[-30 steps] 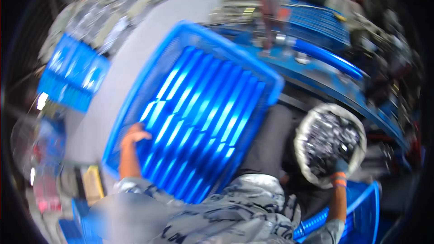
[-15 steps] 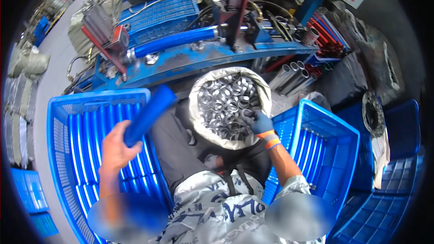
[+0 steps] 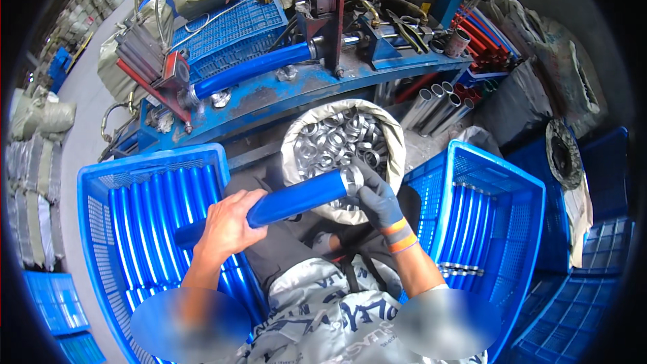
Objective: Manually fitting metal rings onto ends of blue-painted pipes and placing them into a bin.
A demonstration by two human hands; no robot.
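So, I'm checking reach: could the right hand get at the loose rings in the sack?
Probably yes: the loose rings lie in an open sack, close by the right hand, though it grips a ring at the end of the tube.

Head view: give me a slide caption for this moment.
Left hand grips a blue tube; gloved right hand holds a metal ring at the tube's end, near a ring-filled sack.
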